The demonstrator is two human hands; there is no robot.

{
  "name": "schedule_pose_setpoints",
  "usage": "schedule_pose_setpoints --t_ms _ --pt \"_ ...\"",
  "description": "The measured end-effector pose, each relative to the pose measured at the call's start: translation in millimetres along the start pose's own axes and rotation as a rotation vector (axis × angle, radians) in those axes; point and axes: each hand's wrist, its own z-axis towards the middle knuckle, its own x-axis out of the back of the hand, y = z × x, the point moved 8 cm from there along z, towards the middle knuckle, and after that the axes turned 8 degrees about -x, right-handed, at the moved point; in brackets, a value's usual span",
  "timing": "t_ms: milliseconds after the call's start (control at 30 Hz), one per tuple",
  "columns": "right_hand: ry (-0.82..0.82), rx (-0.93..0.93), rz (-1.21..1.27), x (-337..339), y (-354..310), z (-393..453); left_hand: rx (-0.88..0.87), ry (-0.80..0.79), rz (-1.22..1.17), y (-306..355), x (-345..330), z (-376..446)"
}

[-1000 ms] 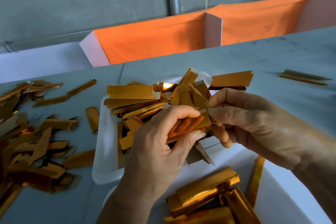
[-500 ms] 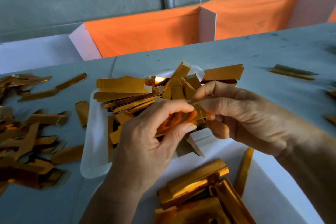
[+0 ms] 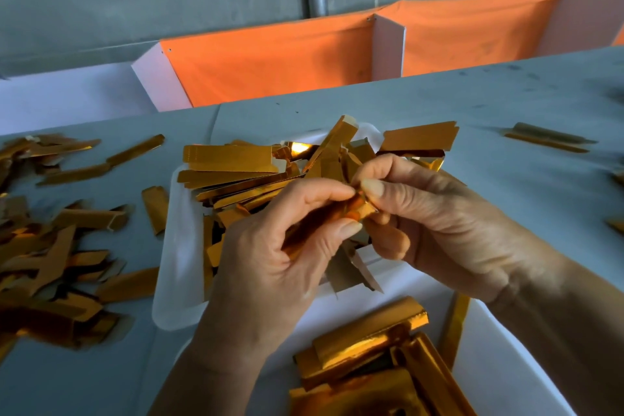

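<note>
Grey tabletop [image 3: 489,101], orange cloth [image 3: 270,67] behind. Gold foil strip [image 3: 359,209], shiny, creased, folded narrow, held above white tray [image 3: 179,246] heaped with like strips [image 3: 229,159]. Left grip [image 3: 270,267] pinching strip between thumb and forefinger; right grip [image 3: 439,223] pinching its end.

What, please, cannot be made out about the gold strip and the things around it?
Head view: left hand and right hand cover most of the gold strip; its shape is unclear.
Head view: gold pieces bury the floor of the tray.
Head view: the bottom edge cuts off the folded stack.
Head view: the left pile is blurred.
</note>
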Motion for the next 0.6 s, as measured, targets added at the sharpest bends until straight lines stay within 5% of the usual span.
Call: schedule_pose_setpoints --t_ms 200,600 --pt "-0.030 -0.056 0.003 0.6 2.9 -1.8 0.035 -0.021 -0.032 -1.7 -4.5 0.6" --pt "0.115 -0.085 -0.466 11.0 -6.0 -9.9 0.087 -0.032 0.046 -4.5 -7.0 -1.8"
